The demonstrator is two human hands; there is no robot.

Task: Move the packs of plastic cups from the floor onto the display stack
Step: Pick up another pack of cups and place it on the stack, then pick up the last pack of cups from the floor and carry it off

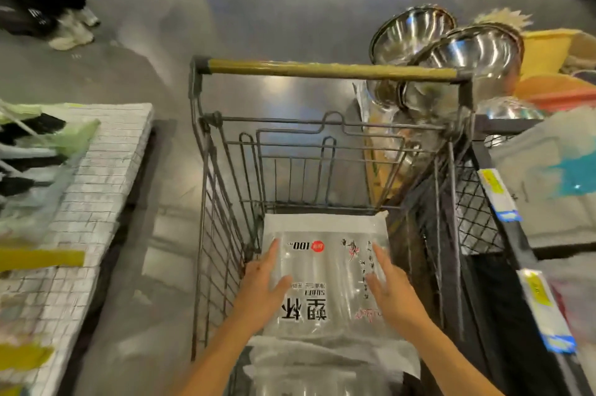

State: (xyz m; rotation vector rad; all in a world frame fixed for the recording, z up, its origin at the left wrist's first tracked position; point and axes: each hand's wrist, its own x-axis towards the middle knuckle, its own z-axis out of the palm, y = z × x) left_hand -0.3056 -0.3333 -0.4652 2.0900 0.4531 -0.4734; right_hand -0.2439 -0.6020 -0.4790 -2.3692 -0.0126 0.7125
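Left of the wire cart, a white gridded stack stands on the floor. Inside the cart lies the pack of plastic cups. The left hand presses flat on its left side and the right hand on its right, fingers straight, released. Steel bowls sit right of the cart.

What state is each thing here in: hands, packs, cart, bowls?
Cart: upright, holding packs.
Top pack: flat, lying over lower pack.
Left hand: open, flat on top pack.
Right hand: open, flat on top pack.
Steel bowls: tipped on edge.
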